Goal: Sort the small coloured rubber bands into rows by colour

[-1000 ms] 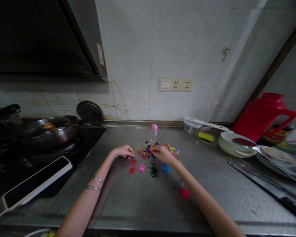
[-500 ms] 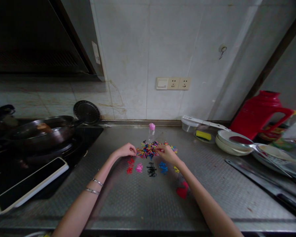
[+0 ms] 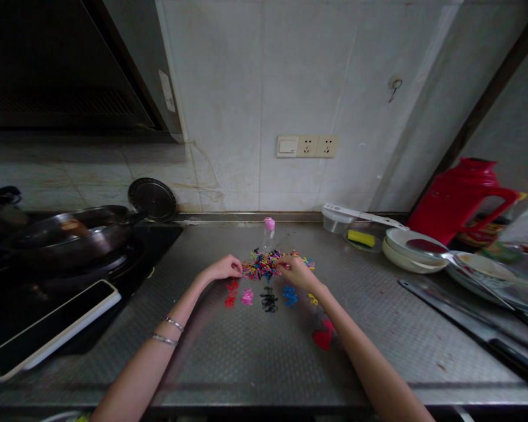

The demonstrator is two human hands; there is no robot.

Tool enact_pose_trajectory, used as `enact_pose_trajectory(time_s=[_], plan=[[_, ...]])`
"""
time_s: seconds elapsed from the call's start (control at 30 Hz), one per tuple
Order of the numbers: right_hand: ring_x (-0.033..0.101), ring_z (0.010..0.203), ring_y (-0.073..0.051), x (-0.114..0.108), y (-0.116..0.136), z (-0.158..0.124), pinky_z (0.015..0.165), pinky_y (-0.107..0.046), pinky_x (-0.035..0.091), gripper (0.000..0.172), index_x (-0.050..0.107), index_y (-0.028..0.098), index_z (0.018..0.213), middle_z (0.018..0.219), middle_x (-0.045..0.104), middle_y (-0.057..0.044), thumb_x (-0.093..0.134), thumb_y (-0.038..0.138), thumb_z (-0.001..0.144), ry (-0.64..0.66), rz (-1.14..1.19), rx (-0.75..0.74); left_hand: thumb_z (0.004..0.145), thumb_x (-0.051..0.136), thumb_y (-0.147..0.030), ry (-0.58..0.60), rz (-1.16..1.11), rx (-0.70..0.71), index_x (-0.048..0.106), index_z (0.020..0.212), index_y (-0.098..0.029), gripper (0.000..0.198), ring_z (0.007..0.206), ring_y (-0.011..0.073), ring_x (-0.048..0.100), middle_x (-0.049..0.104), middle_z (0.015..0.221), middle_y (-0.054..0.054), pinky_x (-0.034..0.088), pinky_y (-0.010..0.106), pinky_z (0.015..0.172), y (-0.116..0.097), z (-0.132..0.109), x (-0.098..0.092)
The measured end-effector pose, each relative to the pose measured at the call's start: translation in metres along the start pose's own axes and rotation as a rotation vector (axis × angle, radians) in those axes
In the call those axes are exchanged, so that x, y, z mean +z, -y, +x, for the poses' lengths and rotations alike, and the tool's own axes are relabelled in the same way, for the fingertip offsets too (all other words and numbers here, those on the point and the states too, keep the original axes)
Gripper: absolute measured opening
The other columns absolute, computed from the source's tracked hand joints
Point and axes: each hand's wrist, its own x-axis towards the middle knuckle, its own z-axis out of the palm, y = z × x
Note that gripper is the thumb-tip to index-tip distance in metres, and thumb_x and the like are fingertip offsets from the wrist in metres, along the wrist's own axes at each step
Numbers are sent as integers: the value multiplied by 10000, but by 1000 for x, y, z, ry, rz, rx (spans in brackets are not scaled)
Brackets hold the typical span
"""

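The mixed pile of coloured bands (image 3: pixel 266 265) lies on the steel counter (image 3: pixel 255 357); the left hand (image 3: pixel 223 268) touches its 9 o'clock edge, the right hand (image 3: pixel 295 271) its 3 o'clock edge, both pinched narrow; 5 small sorted heaps (image 3: pixel 269 300) sit at its 6 o'clock.

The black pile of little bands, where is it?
In the head view the black pile lies centrally on the counter, between the pink pile and the blue pile, nearer than the mixed heap.
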Motion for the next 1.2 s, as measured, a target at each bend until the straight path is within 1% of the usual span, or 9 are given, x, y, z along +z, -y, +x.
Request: enact_pose_trajectory(time_s=[0.17,0.27,0.37,0.47,0.57,0.73,0.9,1.03,1.2], plan=[[580,770,-139,1,-1,0,694,-211,399,271,654,190,861,859,663,-22,413,146,745,-1,-19,-2,620,542,-226,3,4,-17,666,684,-99,189,528,97,465,597,582,18,328,188,518,0,0,1],[583,785,-143,2,-2,0,713,-219,404,273,654,196,878,884,664,-22,424,151,739,-6,-20,20,612,563,-236,37,-40,-11,663,687,-100,184,533,98,470,595,582,14,334,189,523,-5,-1,0],[586,781,-142,2,-3,-1,715,-220,407,273,656,198,873,885,666,-21,422,155,739,6,-19,28,608,593,-269,138,-79,4,664,696,-110,195,550,101,483,601,602,12,339,191,535,-13,-4,0],[590,788,-140,2,-3,-1,714,-217,408,276,656,193,877,889,668,-22,417,159,743,13,-19,24,584,632,-287,251,-75,-9,663,690,-120,201,536,97,476,591,584,4,329,190,518,-21,-7,0],[591,805,-140,2,-3,-1,722,-216,408,279,654,195,890,903,667,-24,418,165,744,17,-25,28,579,649,-308,321,-91,-16,660,691,-126,215,506,91,455,567,551,-2,314,191,491,-23,-9,0],[591,795,-139,3,-6,-1,715,-214,409,275,653,199,892,891,666,-20,421,176,747,5,-53,27,577,661,-380,304,-81,-5,629,626,-131,255,465,75,401,515,503,-21,273,192,455,-25,-11,-2],[584,799,-142,2,-9,-1,711,-210,408,258,657,192,868,886,661,-32,444,170,725,15,-114,48,520,699,-419,345,13,-40,551,523,-134,321,437,63,349,463,462,-39,221,196,432,-32,-12,2],[574,784,-133,5,2,-3,717,-197,396,217,660,189,808,828,658,-26,465,179,712,75,-163,-1,494,701,-437,354,96,-73,533,528,-141,342,442,61,345,459,467,-50,221,197,439,-31,-10,7],[566,802,-145,15,18,-5,700,-200,378,192,655,195,776,805,650,-37,491,293,755,141,-281,10,512,677,-458,369,104,-59,530,545,-142,350,455,70,350,463,479,-50,228,203,449,-30,-9,7]])
